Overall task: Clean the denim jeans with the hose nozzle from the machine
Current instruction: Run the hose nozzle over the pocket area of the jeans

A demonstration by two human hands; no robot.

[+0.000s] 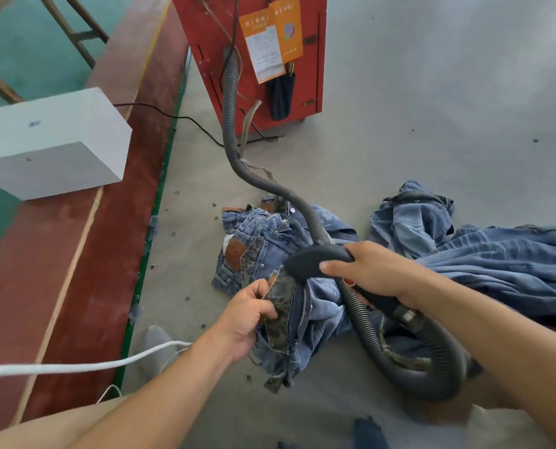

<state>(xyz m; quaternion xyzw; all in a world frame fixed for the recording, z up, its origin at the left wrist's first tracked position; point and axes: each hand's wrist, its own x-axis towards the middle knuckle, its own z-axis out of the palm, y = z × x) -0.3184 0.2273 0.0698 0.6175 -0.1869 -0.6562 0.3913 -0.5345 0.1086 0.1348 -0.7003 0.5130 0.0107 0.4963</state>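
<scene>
Lower centre of the frame: my left hand [249,314] is curled closed, pinching a dark mottled strip of fabric on the denim jeans [280,286] and lifting that edge. The jeans lie bunched on the concrete floor [400,108] directly ahead of both hands, their long axis running roughly from the bottom centre up toward the waistband and leather patch at mid-frame.

Centre right: my right hand [372,270] is wrapped fully round the black hose nozzle [315,260], thumb along its near side. The nozzle head points left, toward the held strip, and sits just beside it; I cannot tell whether it touches the cloth. The right hand is the nearer to the working surface; the left only steadies the fabric. Judgement: the coming pass turns on drawing the nozzle along the strip's length while the left hand keeps it taut.

The corrugated hose [432,361] loops under my right forearm, then crosses over the jeans.

Right of frame: a second heap of denim [497,254] lies just beside the first.

Upper centre: the hose climbs to the red machine [212,37], which carries orange labels [270,37].

Left of frame: a white block [53,140] rests on the red strip [85,238].
</scene>
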